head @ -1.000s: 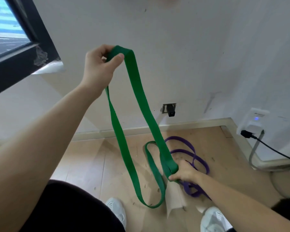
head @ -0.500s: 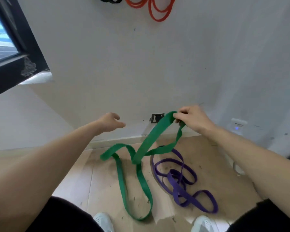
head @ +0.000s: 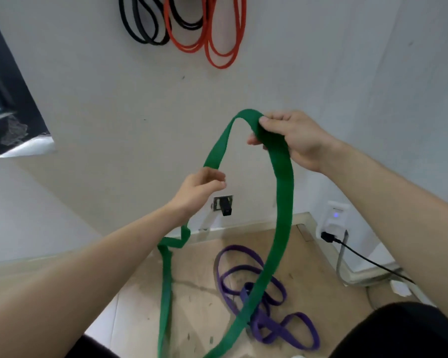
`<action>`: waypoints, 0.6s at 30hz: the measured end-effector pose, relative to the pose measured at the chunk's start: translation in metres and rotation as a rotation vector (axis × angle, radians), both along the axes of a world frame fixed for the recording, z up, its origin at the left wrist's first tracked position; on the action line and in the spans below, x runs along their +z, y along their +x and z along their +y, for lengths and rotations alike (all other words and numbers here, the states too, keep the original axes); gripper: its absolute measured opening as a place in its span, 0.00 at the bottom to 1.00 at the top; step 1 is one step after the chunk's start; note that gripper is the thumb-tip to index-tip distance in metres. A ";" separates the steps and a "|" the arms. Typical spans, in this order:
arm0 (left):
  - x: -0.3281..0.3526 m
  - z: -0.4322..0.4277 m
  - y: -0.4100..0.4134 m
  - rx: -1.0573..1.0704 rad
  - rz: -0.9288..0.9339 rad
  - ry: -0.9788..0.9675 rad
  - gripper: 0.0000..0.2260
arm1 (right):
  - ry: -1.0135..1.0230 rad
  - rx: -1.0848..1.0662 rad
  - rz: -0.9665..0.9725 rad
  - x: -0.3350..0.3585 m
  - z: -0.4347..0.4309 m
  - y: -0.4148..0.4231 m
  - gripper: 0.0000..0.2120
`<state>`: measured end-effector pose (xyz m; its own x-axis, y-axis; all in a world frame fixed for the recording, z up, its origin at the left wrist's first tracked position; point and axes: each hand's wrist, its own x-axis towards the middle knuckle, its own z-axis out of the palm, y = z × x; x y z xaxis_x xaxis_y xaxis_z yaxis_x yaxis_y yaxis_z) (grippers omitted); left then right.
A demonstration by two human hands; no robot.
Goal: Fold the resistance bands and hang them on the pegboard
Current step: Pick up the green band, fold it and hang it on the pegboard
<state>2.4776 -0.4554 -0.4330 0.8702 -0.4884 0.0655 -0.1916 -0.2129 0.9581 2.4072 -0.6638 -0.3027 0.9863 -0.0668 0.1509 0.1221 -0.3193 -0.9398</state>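
Observation:
A long green resistance band (head: 282, 202) arches up in front of the wall. My right hand (head: 298, 140) pinches it near the top of the arch, thumb over the strap. My left hand (head: 194, 189) is lower and to the left, its fingers curled round the band's left strand, which runs behind the hand and drops to the floor. Both strands trail down between my feet. A purple band (head: 263, 321) lies tangled in loops on the wooden floor under the green one. Black bands (head: 140, 24) and red bands (head: 217, 50) hang high on the wall; their pegs are out of frame.
A wall socket with a black plug (head: 224, 205) sits low on the wall behind the band. A white adapter with a blue light (head: 334, 218) and a black cable (head: 367, 259) are at the right corner. A dark window frame (head: 8, 99) is on the left.
My right hand lifted the green band higher, up to chest height. My left hand, open before, moved right and closed on the left strand. The view tilted up, showing the hung bands.

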 end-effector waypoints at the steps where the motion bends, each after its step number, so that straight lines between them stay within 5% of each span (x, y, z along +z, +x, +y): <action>1: 0.003 -0.004 -0.003 0.039 -0.025 -0.027 0.07 | -0.041 0.010 0.012 -0.003 -0.002 -0.002 0.11; 6: 0.006 -0.017 -0.011 0.105 -0.070 -0.134 0.06 | -0.110 0.026 0.104 -0.027 -0.014 -0.008 0.12; 12: -0.009 -0.030 -0.011 -0.147 0.027 -0.058 0.34 | -0.199 0.087 0.052 -0.045 -0.014 -0.011 0.14; 18: -0.018 -0.055 -0.022 -0.266 0.059 -0.002 0.32 | -0.352 0.075 0.010 -0.045 -0.008 -0.013 0.12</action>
<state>2.4560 -0.5099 -0.4505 0.7136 -0.7003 0.0192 -0.1840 -0.1608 0.9697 2.3939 -0.6720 -0.3480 0.9879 0.0607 0.1424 0.1494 -0.6142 -0.7748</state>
